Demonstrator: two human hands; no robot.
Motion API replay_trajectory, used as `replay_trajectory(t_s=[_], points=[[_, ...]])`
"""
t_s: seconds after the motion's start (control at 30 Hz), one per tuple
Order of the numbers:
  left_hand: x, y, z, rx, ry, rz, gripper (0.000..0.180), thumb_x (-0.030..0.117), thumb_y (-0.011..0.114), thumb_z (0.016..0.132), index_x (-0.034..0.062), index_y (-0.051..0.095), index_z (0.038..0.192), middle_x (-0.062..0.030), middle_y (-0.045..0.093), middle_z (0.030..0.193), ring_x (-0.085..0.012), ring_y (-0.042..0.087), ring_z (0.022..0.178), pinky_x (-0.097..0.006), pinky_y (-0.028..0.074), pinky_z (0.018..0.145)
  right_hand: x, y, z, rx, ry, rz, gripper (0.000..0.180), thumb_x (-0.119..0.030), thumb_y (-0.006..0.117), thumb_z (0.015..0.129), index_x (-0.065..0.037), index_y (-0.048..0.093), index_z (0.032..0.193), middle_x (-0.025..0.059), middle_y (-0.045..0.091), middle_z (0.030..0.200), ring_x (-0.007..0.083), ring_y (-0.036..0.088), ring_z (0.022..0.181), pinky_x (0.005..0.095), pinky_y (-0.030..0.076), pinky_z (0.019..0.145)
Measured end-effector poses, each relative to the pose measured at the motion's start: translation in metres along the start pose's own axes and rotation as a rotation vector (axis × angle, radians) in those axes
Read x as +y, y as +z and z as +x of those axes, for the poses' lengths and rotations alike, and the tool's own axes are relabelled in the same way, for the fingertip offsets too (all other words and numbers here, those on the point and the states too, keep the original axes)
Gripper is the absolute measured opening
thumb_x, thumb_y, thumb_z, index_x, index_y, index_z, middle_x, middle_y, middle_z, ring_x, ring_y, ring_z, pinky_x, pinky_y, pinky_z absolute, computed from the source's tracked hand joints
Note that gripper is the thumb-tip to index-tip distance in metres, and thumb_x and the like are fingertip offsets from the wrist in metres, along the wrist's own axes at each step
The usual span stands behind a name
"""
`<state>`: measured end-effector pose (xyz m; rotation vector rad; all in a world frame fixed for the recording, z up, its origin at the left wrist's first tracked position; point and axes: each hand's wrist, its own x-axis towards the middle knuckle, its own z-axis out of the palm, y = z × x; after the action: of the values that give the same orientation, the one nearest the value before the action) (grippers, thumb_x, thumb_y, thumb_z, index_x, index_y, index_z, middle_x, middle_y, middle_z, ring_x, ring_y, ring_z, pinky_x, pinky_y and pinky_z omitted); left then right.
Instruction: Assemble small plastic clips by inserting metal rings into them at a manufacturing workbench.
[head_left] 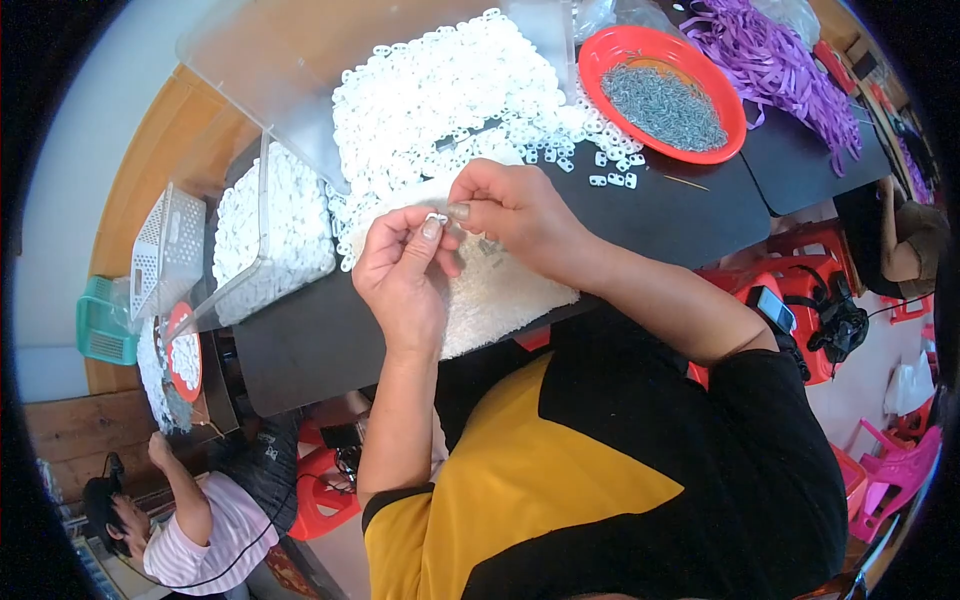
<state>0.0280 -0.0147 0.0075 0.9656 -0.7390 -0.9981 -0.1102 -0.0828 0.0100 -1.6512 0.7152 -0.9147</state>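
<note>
My left hand (402, 268) pinches a small white plastic piece (436, 217) between thumb and fingertips. Against its right side my right hand (520, 218) closes thumb and forefinger; what lies between them, if anything, is too small to make out. Both hands are over a cream cloth (505, 305) at the table's near edge. Just beyond them, a large heap of white plastic pieces (440, 100) spills from a clear bin onto the dark table (660, 215). Several loose pieces with two holes (615, 180) lie to the right of the heap.
A red plate (738, 130) of small grey metal parts (665, 105) stands at far right, beside purple ribbons (775, 65). A thin stick (687, 183) lies before it. Leftward are a second filled clear bin (262, 190) and a white basket (165, 250). Another person (205, 515) sits at lower left.
</note>
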Motion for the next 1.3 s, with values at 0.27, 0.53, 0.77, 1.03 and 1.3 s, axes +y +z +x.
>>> replay_trajectory(t_s=[0.27,0.53,0.77,1.03,1.3], points=[[-0.003,-0.003,-0.002,-0.020,0.051,0.126,0.010,-0.002,0.059,0.091,-0.0040,0.061,0.100,-0.0077,0.062,0.076,-0.0107,0.054,0.056,-0.021,0.043,0.052,0.003,0.003,0.000,0.031,-0.133,-0.157,0.012,-0.010,0.060,0.085,0.001,0.059,0.090,0.0087,0.060,0.072,0.0132,0.056,0.068,0.0284,0.045,0.063],[-0.006,-0.002,-0.005,0.009,0.096,0.198,0.008,-0.005,0.059,0.089,-0.0023,0.063,0.095,-0.0030,0.061,0.075,-0.0058,0.051,0.057,-0.019,0.040,0.051,0.005,0.007,-0.001,0.061,-0.196,-0.308,0.009,-0.008,0.059,0.084,-0.001,0.058,0.089,0.0143,0.059,0.074,0.0244,0.059,0.067,0.0326,0.045,0.062],[-0.012,-0.006,-0.003,0.023,0.177,0.233,0.007,-0.006,0.060,0.088,-0.0012,0.065,0.090,-0.0003,0.060,0.072,-0.0032,0.049,0.057,-0.016,0.035,0.047,0.006,0.013,0.000,0.075,-0.227,-0.306,0.008,-0.007,0.059,0.084,-0.001,0.057,0.089,0.0158,0.059,0.074,0.0269,0.060,0.068,0.0338,0.046,0.062],[-0.004,0.000,-0.007,0.072,0.085,0.181,0.008,-0.004,0.060,0.088,-0.0016,0.065,0.094,-0.0030,0.062,0.073,-0.0052,0.050,0.054,-0.018,0.037,0.045,0.005,0.007,-0.002,0.030,-0.139,-0.118,0.011,-0.008,0.058,0.086,0.000,0.061,0.094,0.0041,0.061,0.074,0.0093,0.054,0.070,0.0264,0.045,0.063],[-0.001,-0.001,-0.005,0.059,-0.042,0.207,0.008,-0.001,0.060,0.089,-0.0015,0.064,0.095,-0.0036,0.062,0.072,-0.0059,0.050,0.052,-0.018,0.038,0.044,0.009,0.008,-0.001,0.057,-0.140,-0.165,0.010,-0.008,0.058,0.086,0.000,0.059,0.091,0.0084,0.061,0.072,0.0137,0.057,0.068,0.0281,0.045,0.063]])
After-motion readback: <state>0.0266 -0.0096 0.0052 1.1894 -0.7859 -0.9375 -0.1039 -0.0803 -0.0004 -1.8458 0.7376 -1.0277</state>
